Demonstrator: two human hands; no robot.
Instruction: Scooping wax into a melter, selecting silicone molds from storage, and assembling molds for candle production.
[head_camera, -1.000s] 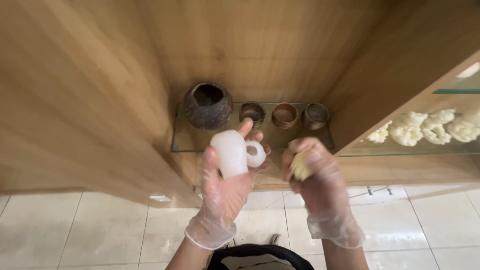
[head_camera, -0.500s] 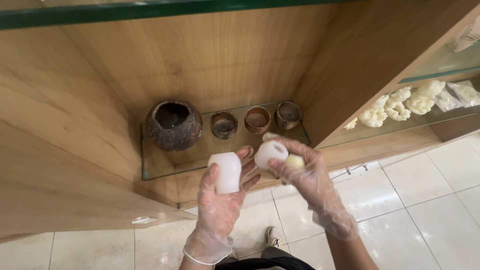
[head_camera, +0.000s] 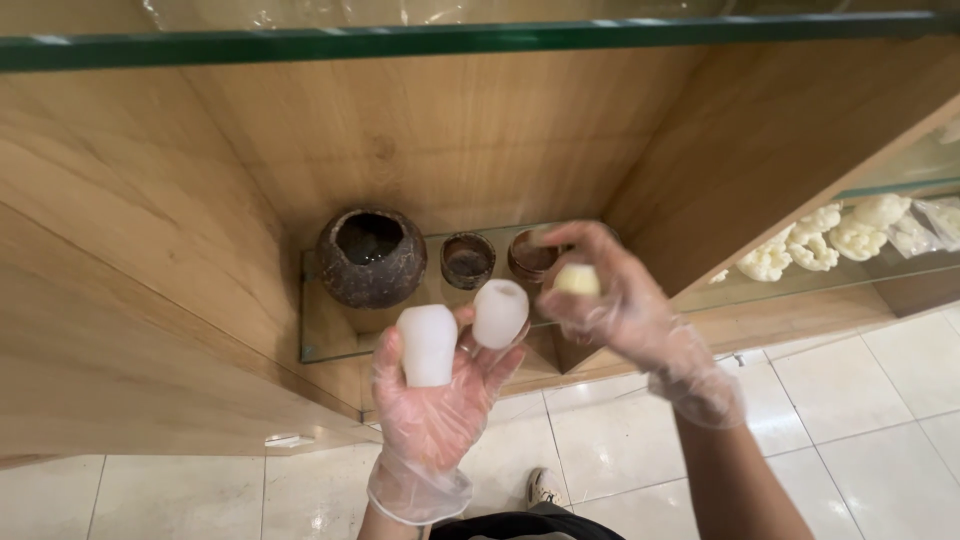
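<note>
My left hand grips two white candle moulds; right hand pinches small yellow wax piece, above front edge of glass shelf near coconut-shell pot; nothing shelved yet

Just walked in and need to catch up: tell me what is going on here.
A person in clear plastic gloves stands at a wooden display shelf. The left hand holds two white rounded pieces side by side. The right hand holds a small pale yellow lump. Behind, on a glass shelf, sit a dark round pot and small brown bowls.
</note>
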